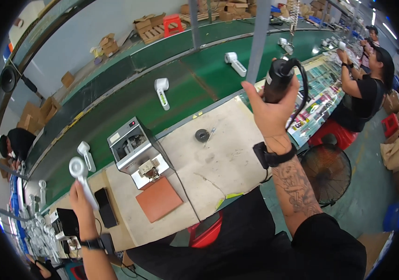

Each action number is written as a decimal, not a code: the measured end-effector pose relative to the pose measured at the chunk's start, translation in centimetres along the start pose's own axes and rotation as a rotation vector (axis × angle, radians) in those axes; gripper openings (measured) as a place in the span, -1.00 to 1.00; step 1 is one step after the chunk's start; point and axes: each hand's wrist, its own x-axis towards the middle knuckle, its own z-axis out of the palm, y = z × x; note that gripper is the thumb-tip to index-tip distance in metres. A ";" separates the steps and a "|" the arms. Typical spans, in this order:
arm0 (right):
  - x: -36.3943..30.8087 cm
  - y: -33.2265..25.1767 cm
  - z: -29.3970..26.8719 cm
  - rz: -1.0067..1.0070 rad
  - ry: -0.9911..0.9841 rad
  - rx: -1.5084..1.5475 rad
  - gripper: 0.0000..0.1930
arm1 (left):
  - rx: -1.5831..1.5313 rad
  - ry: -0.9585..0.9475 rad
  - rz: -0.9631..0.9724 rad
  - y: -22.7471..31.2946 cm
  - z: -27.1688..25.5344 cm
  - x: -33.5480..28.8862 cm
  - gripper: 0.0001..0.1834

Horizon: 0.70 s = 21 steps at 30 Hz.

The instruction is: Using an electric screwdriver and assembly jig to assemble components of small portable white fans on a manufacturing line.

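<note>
Evidently, in the head view, the left hand has its fingers clamped on a white handheld fan at the worktable's left end; the right hand grips a black corded tool above the right side, thumb standing off, some fingertips hidden. Step in hand, as judged: handling both, well apart. Any next move likely calls for steady grips and a free cable.

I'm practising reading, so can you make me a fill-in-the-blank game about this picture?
The round-headed device in the left hand is ____.
The tool in the right hand is ____.
The conveyor belt is coloured ____.
The phone lies to the ____ of the orange-brown pad.

Missing words: white; black; green; left.
</note>
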 end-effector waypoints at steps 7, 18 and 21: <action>-0.2 -3.7 0.7 -0.025 0.101 0.076 -0.33 | -0.040 -0.289 -0.007 5.3 -0.1 -18.1 -0.72; -14.6 -12.4 10.1 0.393 -0.497 0.548 -0.45 | 0.154 -0.503 0.405 8.6 9.6 -17.0 -0.82; -15.7 -14.1 14.1 0.445 -0.532 0.634 -0.40 | 0.125 -0.384 0.416 9.0 9.9 -17.0 -0.84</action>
